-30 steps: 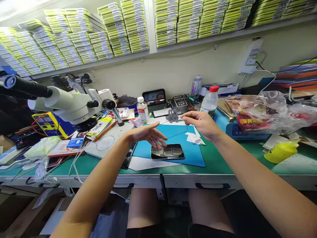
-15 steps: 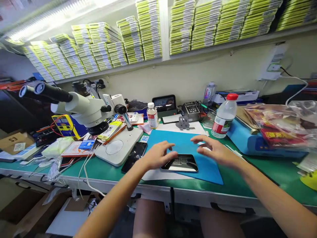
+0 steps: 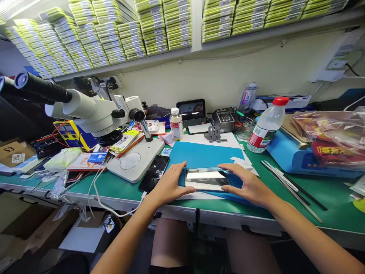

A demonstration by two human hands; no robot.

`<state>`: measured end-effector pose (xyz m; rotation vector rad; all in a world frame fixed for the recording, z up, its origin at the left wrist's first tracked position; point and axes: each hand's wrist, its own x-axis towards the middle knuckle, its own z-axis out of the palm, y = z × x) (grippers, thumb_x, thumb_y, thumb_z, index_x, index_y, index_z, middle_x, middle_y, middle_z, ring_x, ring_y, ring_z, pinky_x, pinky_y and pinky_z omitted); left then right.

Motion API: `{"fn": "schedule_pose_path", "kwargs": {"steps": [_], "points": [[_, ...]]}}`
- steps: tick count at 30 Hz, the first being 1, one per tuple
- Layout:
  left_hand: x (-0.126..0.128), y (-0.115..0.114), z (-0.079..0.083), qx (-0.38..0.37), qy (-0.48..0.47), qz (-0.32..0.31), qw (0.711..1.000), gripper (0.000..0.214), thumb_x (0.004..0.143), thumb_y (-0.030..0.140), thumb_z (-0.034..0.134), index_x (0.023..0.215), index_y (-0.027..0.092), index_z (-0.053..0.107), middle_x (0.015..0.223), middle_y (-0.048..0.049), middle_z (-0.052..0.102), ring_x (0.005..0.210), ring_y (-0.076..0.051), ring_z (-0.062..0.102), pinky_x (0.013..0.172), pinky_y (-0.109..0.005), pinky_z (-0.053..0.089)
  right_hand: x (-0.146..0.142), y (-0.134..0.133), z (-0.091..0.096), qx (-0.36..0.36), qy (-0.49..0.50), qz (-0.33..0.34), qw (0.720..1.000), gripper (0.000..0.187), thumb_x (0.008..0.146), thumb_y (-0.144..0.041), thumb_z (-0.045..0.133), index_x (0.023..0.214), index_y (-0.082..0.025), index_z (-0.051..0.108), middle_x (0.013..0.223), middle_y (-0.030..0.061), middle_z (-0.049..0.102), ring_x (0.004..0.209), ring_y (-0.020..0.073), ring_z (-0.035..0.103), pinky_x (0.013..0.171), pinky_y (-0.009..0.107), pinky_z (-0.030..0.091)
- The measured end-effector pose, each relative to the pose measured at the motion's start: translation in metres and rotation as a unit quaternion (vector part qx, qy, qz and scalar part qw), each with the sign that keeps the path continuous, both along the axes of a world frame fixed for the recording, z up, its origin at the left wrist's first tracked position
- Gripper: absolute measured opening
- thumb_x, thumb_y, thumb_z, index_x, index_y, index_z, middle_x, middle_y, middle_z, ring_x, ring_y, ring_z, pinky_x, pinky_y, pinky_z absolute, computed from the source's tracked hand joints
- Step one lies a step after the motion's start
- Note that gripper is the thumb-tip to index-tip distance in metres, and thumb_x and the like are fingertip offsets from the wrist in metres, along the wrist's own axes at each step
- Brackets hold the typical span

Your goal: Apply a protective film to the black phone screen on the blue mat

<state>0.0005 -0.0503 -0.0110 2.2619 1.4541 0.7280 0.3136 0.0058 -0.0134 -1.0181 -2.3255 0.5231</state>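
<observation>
A smartphone [image 3: 207, 179] with a glossy, reflective face lies lengthwise across a blue mat [image 3: 205, 151]. My left hand [image 3: 169, 184] curves around its left end, the thumb at the near edge and the index finger by the far corner. Around the right end bends my right hand [image 3: 251, 184], thumb and index finger at the near and far edges. A pale, see-through strip shows along the far edge; whether it is a separate clear sheet I cannot tell. A second dark phone [image 3: 154, 173] rests left of the mat beside the microscope base [image 3: 135, 161].
A microscope [image 3: 85, 110] stands at the left. A white-capped bottle [image 3: 176, 123], a grey phone stand [image 3: 213, 134] and a red-capped water bottle [image 3: 266, 125] are behind the mat. Thin tools [image 3: 291, 190] lie at right. A white cable [image 3: 114, 213] hangs over the edge.
Both hands have come down from above the phone to its two ends, fingers now at its edges. The view has shifted, showing white paper and tools by the right hand more fully.
</observation>
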Motion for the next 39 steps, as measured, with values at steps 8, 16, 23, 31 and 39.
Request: {"fn": "schedule_pose_path", "kwargs": {"steps": [8, 16, 23, 31, 39], "points": [[0.0012, -0.0002, -0.0005, -0.028, -0.046, 0.004, 0.999, 0.078, 0.080, 0.037, 0.080, 0.147, 0.023, 0.042, 0.140, -0.0113, 0.057, 0.131, -0.030, 0.048, 0.110, -0.046, 0.042, -0.0058, -0.0038, 0.0068, -0.035, -0.040, -0.003, 0.999, 0.056, 0.083, -0.062, 0.067, 0.125, -0.026, 0.057, 0.129, 0.0113, 0.065, 0.118, 0.0325, 0.062, 0.100, 0.048, 0.052], [-0.0007, 0.0009, -0.0054, -0.023, -0.040, -0.002, 0.999, 0.075, 0.083, 0.038, 0.078, 0.147, 0.024, 0.042, 0.139, -0.0110, 0.057, 0.130, -0.030, 0.048, 0.110, -0.045, 0.041, -0.0048, -0.0052, 0.0068, -0.048, -0.065, -0.007, 0.997, 0.060, 0.081, -0.062, 0.068, 0.127, -0.025, 0.055, 0.129, 0.0123, 0.063, 0.119, 0.0338, 0.060, 0.100, 0.049, 0.050], [0.0012, 0.0006, -0.0052, -0.019, -0.034, 0.000, 0.999, 0.072, 0.084, 0.038, 0.077, 0.146, 0.026, 0.044, 0.139, -0.0099, 0.058, 0.129, -0.031, 0.050, 0.109, -0.046, 0.043, -0.0058, -0.0070, 0.0092, -0.041, -0.072, -0.004, 0.997, 0.059, 0.082, -0.059, 0.068, 0.129, -0.026, 0.055, 0.130, 0.0122, 0.063, 0.119, 0.0352, 0.060, 0.100, 0.051, 0.050], [0.0002, 0.0007, -0.0059, -0.019, -0.018, 0.005, 1.000, 0.069, 0.085, 0.040, 0.075, 0.145, 0.026, 0.045, 0.137, -0.0097, 0.059, 0.129, -0.029, 0.051, 0.108, -0.044, 0.044, -0.0025, -0.0084, 0.0052, -0.049, -0.075, -0.014, 0.996, 0.064, 0.082, -0.061, 0.067, 0.133, -0.026, 0.053, 0.134, 0.0134, 0.061, 0.122, 0.0364, 0.059, 0.100, 0.052, 0.050], [0.0010, 0.0017, -0.0062, -0.010, -0.005, 0.006, 1.000, 0.069, 0.085, 0.040, 0.076, 0.145, 0.025, 0.046, 0.138, -0.0093, 0.059, 0.129, -0.030, 0.051, 0.107, -0.044, 0.044, -0.0030, -0.0075, 0.0053, -0.057, -0.074, -0.012, 0.996, 0.067, 0.083, -0.063, 0.066, 0.136, -0.025, 0.051, 0.138, 0.0134, 0.059, 0.125, 0.0359, 0.057, 0.103, 0.053, 0.049]]}}
